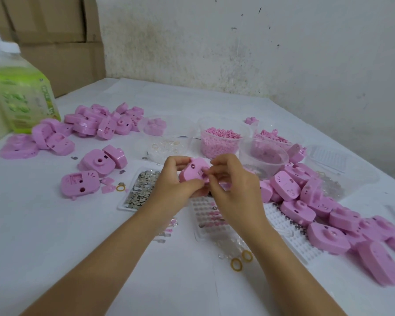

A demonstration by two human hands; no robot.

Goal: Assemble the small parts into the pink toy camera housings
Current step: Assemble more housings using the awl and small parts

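A pink toy camera housing (pixel 193 171) is held up over the table's middle. My left hand (pixel 172 179) grips its left side, fingers curled round it. My right hand (pixel 232 183) pinches at the housing's right edge with thumb and forefinger; whatever small part is between them is hidden. Under the hands lie a tray of small metal pieces (pixel 139 190) and a tray of small pink and clear parts (pixel 209 216). Piles of pink housings lie at the left (pixel 96 123) and at the right (pixel 328 213).
A tub of pink pellets (pixel 220 140), clear tubs (pixel 263 153) and clear rings (pixel 167 144) stand behind the hands. A green-labelled bottle (pixel 21 92) and cardboard boxes (pixel 55 30) are at the back left. A white pegboard (pixel 292 236) and yellow rings (pixel 241 260) lie front right.
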